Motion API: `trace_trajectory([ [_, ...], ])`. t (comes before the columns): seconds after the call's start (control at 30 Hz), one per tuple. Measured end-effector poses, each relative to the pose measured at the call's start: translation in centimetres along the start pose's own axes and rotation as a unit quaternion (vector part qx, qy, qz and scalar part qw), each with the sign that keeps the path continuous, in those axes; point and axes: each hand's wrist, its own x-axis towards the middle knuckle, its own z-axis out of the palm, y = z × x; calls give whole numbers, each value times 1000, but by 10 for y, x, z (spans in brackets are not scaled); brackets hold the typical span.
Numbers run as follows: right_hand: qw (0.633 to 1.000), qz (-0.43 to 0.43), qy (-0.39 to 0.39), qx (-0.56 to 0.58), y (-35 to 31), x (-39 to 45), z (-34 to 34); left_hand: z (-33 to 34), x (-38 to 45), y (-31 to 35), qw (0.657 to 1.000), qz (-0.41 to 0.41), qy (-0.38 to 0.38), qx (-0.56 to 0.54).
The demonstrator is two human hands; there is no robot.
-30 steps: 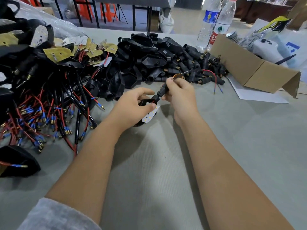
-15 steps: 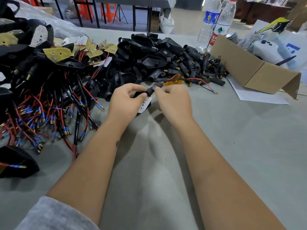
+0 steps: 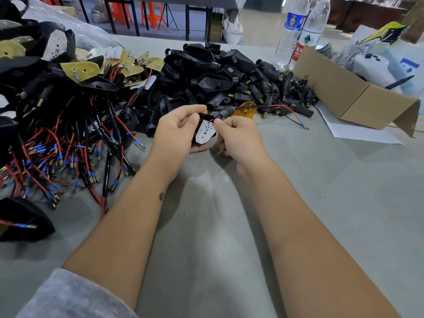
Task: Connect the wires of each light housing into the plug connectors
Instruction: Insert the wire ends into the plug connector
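My left hand point(image 3: 176, 131) grips a black light housing with a white LED board point(image 3: 205, 133) facing up, just above the grey table. My right hand point(image 3: 238, 136) pinches the thin red wire point(image 3: 212, 120) at the housing's neck. A black plug connector point(image 3: 226, 112) sits on the wires beyond my fingers. The red and black wires point(image 3: 284, 110) run on to the right, ending in a blue-sleeved brass terminal point(image 3: 304, 126) on the table. An orange board point(image 3: 246, 110) lies behind the connector.
Finished housings with red and black wires point(image 3: 57, 145) are heaped at the left. Loose black housings point(image 3: 206, 65) and plug connectors point(image 3: 275, 88) pile up at the back. An open cardboard box point(image 3: 348, 97) and two water bottles point(image 3: 296, 31) stand at the right.
Both hands have moved the housing toward me and lower. The board now faces up, my right hand shifted from the connector to the red wire, and the wire ends trail farther right.
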Motion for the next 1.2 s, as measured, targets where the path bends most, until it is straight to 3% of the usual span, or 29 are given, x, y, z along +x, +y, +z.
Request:
trace_trajectory([
  [0.2, 998, 36, -7, 56, -2, -1, -4, 4, 1, 1, 999, -7, -33, -9],
  [0.37, 996, 57, -28, 60, -3, 0, -6, 5, 1, -1, 998, 19, -28, 52],
  [0.57, 995, 59, -30, 77, -2, 1, -8, 7, -2, 0, 999, -23, -42, 11],
  [0.7, 995, 46, -10, 88, 0, 1, -4, 5, -5, -2, 994, 40, -77, 65],
  [0.8, 999, 14, 8, 37, 2, 3, -1, 3, -4, -2, 989, 67, -88, 98],
  [0.97, 984, -60, 70, -154, 6, 4, 3, 2, -2, -4, 995, 25, -76, 51],
  [1.2, 979, -102, 82, -155, 13, 7, -2, -3, 3, -5, 997, -27, -65, -29],
])
